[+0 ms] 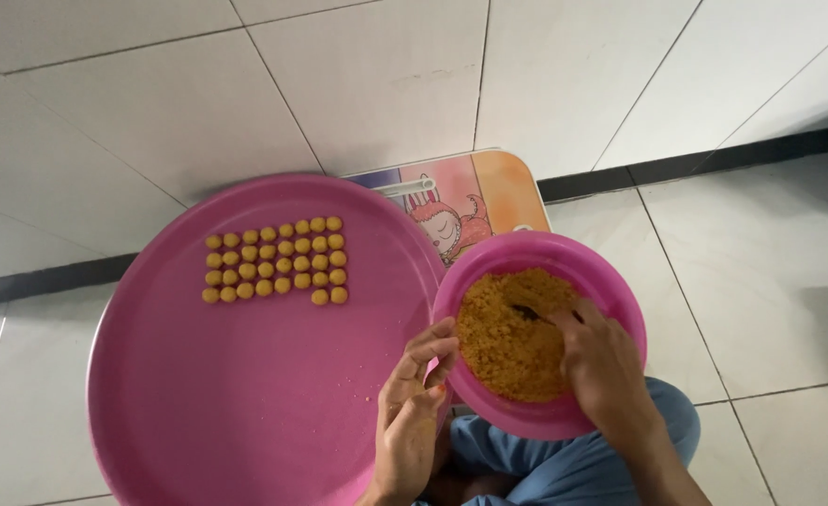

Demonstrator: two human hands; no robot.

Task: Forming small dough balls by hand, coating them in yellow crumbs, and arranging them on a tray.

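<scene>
Right hand (599, 361): fingers curled narrowly into the yellow crumbly dough (507, 337), pinching some.
Left hand (414, 394): fingers bent, touching the round pink plastic bowl (611, 281) rim.
Tray: large round pink plastic tray (245, 403) held rows of small yellow dough balls (276, 261).

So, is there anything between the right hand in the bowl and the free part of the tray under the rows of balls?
Only the left hand. It sits at the bowl rim, over the tray edge, between the right hand and the bare pink area below the balls. Nothing else visible lies there.
</scene>
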